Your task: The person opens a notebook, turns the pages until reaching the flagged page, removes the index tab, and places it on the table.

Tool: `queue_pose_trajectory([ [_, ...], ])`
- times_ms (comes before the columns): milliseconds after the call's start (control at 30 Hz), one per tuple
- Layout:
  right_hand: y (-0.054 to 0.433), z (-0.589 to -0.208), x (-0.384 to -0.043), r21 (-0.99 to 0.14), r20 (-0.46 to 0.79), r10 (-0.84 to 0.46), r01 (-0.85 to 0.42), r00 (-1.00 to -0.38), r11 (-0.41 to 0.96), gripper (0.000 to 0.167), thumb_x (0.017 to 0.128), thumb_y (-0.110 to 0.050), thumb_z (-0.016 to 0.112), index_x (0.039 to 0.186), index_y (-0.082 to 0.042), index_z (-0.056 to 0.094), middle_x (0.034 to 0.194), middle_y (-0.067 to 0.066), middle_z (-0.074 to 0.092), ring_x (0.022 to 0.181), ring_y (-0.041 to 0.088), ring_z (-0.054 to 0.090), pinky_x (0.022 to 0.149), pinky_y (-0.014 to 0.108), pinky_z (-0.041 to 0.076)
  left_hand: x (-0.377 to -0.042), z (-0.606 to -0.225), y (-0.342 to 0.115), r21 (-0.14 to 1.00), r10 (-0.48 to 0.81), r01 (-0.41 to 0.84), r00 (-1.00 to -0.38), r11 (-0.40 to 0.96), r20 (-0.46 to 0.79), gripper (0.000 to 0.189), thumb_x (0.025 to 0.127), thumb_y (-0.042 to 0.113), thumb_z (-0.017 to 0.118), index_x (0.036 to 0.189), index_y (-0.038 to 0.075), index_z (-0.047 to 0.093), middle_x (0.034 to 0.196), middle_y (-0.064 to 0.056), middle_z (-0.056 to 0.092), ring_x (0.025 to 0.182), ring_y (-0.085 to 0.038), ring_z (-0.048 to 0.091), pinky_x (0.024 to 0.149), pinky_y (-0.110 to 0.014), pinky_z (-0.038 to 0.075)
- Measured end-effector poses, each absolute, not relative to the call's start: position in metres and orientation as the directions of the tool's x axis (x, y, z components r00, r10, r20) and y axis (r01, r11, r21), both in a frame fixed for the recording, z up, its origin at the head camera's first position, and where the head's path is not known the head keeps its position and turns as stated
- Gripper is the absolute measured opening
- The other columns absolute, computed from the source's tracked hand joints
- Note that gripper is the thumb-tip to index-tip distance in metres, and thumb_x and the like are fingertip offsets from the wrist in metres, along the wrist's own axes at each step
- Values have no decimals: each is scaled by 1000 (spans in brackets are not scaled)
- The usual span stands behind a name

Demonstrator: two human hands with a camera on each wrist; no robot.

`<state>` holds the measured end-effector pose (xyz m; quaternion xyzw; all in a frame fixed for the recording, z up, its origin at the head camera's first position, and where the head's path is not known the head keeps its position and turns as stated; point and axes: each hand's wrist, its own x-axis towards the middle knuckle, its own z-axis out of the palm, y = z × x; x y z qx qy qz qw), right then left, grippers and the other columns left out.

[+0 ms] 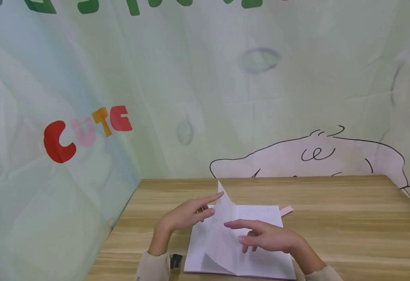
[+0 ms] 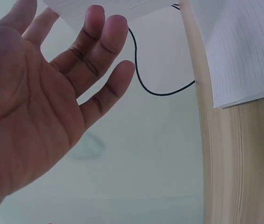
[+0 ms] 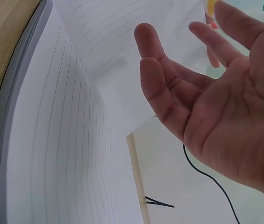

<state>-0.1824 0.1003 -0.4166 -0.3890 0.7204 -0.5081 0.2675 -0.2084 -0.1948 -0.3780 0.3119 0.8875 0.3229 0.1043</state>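
Observation:
A lined notebook point(image 1: 268, 262) lies spread on the wooden table, with one page point(image 1: 221, 238) standing up and curving near the middle fold. My left hand point(image 1: 189, 214) is at the upper part of that page, its index finger stretched along the paper near the top corner. The other left fingers bend loosely, and the palm point(image 2: 33, 102) shows bare in the left wrist view. Over the right-hand page hovers my right hand point(image 1: 269, 236), index finger pointing at the raised page and the rest loosely bent. Nothing sits in the right palm point(image 3: 234, 112).
A pink strip point(image 1: 286, 211) sticks out past the notebook's upper right edge. The wooden table point(image 1: 352, 226) reaches back to a printed cloth point(image 1: 190, 78) with coloured letters and a line drawing. A small black object point(image 1: 176, 260) is by the left cuff.

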Motion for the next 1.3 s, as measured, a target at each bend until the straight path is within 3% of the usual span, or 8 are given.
queue_pose_trajectory([
  [267,102,-419,-182,-917,18,-861,-352,-509,189,28,102,-21,56,128,-15,66,88,8,64,72,15,63,61,25,49,-208,-381,-198,611,641,509,-768,606,3,50,103,38,55,151,25,46,88,2,64,75,-7,56,69,-27,49],
  [467,103,-420,-185,-915,55,-876,-375,-480,148,21,101,-16,56,114,-14,72,103,17,66,65,4,55,56,20,45,-209,-381,-198,616,633,479,-773,626,-43,46,103,38,56,147,25,53,72,6,52,65,-5,50,60,-24,44],
  [533,104,-420,-186,-916,55,-877,-373,-478,146,21,101,-15,56,112,-14,73,99,19,65,63,3,53,55,18,42,-209,-381,-198,611,637,471,-768,636,-72,44,103,37,56,145,24,56,72,7,50,64,-5,50,61,-24,43],
  [667,105,-421,-187,-916,37,-871,-365,-490,166,21,100,-13,56,110,-9,74,88,21,63,61,1,49,54,16,39,-208,-383,-199,570,657,502,-749,650,-90,41,104,35,55,142,19,59,109,0,70,95,-9,64,86,-30,51],
  [733,106,-421,-188,-909,25,-867,-373,-499,189,21,100,-12,56,108,-6,74,87,19,66,60,1,48,54,15,38,-208,-384,-199,548,660,518,-746,657,-86,40,104,36,54,140,18,61,131,-1,65,116,-11,59,99,-34,47],
  [800,108,-421,-189,-899,10,-861,-382,-509,215,20,100,-10,55,107,-5,74,89,16,69,59,0,48,54,15,37,-207,-385,-199,546,657,512,-748,663,-97,40,104,36,54,138,17,62,137,-2,62,126,-16,56,104,-38,45],
  [1133,121,-424,-196,-863,-19,-823,-406,-568,301,19,99,-7,56,104,-7,74,81,1,70,56,3,48,53,17,36,-206,-385,-203,486,625,472,-749,736,-219,32,102,30,57,128,15,70,130,-1,66,125,-22,57,103,-40,44],
  [1300,127,-424,-200,-837,-33,-776,-407,-630,365,19,98,-3,56,103,-7,74,79,1,69,54,3,47,53,18,37,-204,-386,-205,509,580,389,-760,768,-294,27,100,27,61,122,17,73,120,-3,68,81,-14,64,77,-31,51],
])
